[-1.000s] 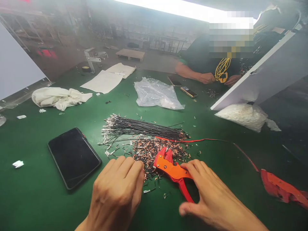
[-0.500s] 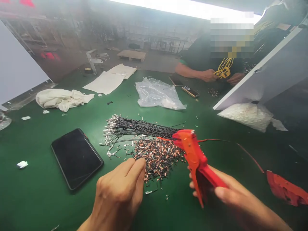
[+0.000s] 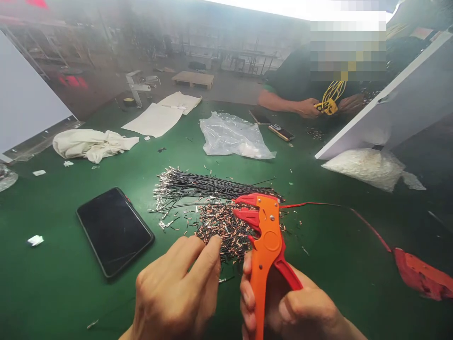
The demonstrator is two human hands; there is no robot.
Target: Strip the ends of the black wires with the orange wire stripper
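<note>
My right hand (image 3: 304,302) grips a red and orange wire stripper (image 3: 267,236) by its handles, with its jaws apart and facing left. The fingertips of my left hand (image 3: 177,283) are pinched together beside the jaws. A thin black wire with a metal terminal (image 3: 92,324) trails out to the left of this hand; the part between the fingers is hidden. Beyond the hands lies a pile of short black wire scraps with copper ends (image 3: 222,231). Behind that pile lies a bundle of black wires (image 3: 208,183), with metal terminals at its left end.
A black phone (image 3: 115,231) lies left of my hands. Farther back are a white cloth (image 3: 94,144), paper (image 3: 155,120) and a clear plastic bag (image 3: 233,137). At right are another red tool (image 3: 423,274) and a filled bag (image 3: 368,165). Another person's hands (image 3: 307,108) hold yellow wires.
The wire stripper has moved left and turned its side toward me, closer to my left hand. My left hand has shifted slightly right, and the trailing terminal has moved up and right.
</note>
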